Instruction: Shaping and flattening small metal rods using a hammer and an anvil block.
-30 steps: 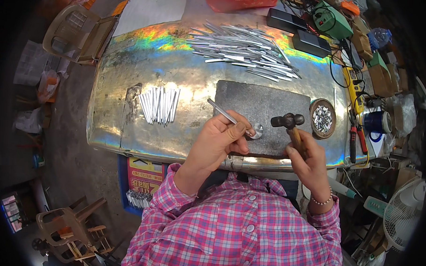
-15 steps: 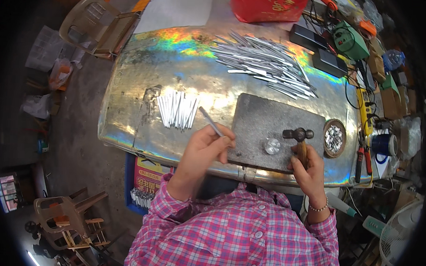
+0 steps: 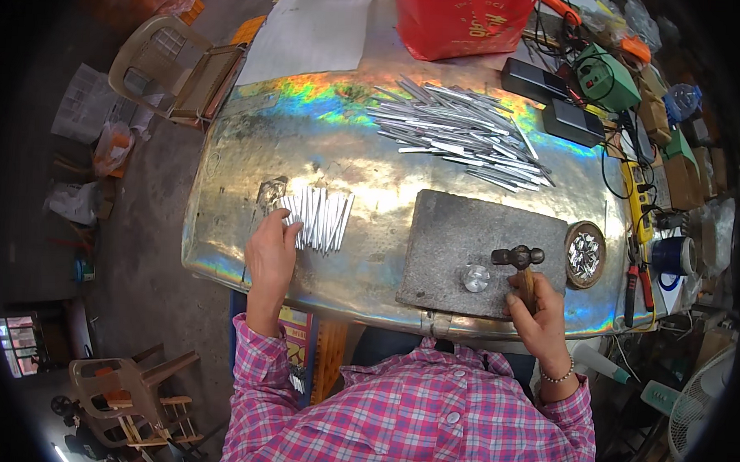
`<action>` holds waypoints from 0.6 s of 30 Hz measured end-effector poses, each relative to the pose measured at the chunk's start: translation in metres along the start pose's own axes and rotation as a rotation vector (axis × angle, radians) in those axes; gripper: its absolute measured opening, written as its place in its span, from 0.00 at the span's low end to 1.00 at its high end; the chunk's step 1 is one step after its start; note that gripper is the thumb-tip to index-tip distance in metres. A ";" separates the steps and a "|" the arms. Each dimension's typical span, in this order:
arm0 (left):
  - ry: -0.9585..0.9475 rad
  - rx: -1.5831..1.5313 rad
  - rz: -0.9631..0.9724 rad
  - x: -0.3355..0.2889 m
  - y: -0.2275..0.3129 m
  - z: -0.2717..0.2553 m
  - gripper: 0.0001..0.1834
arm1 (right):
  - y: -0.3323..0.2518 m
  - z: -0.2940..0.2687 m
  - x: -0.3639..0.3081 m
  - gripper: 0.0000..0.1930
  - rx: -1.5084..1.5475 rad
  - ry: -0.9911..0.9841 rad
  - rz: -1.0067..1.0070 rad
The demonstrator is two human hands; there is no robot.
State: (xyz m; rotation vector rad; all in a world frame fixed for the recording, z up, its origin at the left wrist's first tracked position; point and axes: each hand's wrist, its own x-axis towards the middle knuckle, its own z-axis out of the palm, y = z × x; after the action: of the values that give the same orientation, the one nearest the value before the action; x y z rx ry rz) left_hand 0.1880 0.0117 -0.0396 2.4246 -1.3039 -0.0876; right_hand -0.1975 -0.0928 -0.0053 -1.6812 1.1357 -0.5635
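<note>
At the left of the table my left hand (image 3: pixel 271 248) is at the near left edge of a row of silver metal rods (image 3: pixel 325 221). Its fingers are bent, with thumb and forefinger slightly apart, and no rod shows between them; the fingertips seem to touch the outermost rods. My right hand (image 3: pixel 538 310) grips the wooden handle of a ball-peen hammer (image 3: pixel 517 256), head up, over the right part of a dark grey slab (image 3: pixel 443 225). Just left of the hammer, a round shiny metal piece (image 3: pixel 476 277) rests on the slab.
Beyond the slab lies a large heap of metal rods (image 3: pixel 463 132). A round bowl of small metal bits (image 3: pixel 584 255) stands right of the slab. Farther right are pliers (image 3: pixel 631 285), a blue mug (image 3: pixel 671 255) and a yellow power strip (image 3: pixel 638 204). A red bag (image 3: pixel 463 22) sits at the back.
My left hand has moved left from beside the slab to the row of rods; the single rod it held no longer shows in it. My right hand still holds the hammer. The view has shifted slightly.
</note>
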 end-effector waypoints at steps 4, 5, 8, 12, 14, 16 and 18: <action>0.030 -0.235 0.184 0.021 0.040 -0.012 0.11 | 0.000 -0.002 0.001 0.11 -0.034 -0.017 -0.015; 0.000 -0.361 0.257 0.028 0.054 -0.012 0.11 | 0.000 -0.003 0.001 0.11 -0.037 -0.016 -0.017; -0.103 -0.417 0.498 0.056 0.097 -0.001 0.10 | 0.001 -0.003 -0.001 0.11 -0.033 0.001 -0.026; -0.124 -0.217 0.646 0.102 0.124 0.052 0.11 | 0.002 -0.002 -0.003 0.11 -0.029 0.031 -0.036; -0.175 -0.164 0.610 0.116 0.120 0.068 0.11 | 0.005 0.000 -0.001 0.12 -0.006 0.037 -0.061; -0.239 -0.132 0.588 0.125 0.121 0.079 0.11 | 0.008 0.002 -0.002 0.12 0.021 0.036 -0.085; -0.360 -0.105 0.581 0.131 0.119 0.081 0.12 | 0.008 0.002 -0.002 0.12 0.016 0.046 -0.085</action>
State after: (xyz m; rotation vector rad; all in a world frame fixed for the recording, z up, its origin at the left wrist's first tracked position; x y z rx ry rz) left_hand 0.1497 -0.1783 -0.0553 1.9083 -2.0523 -0.4333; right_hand -0.2005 -0.0903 -0.0131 -1.7166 1.0929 -0.6665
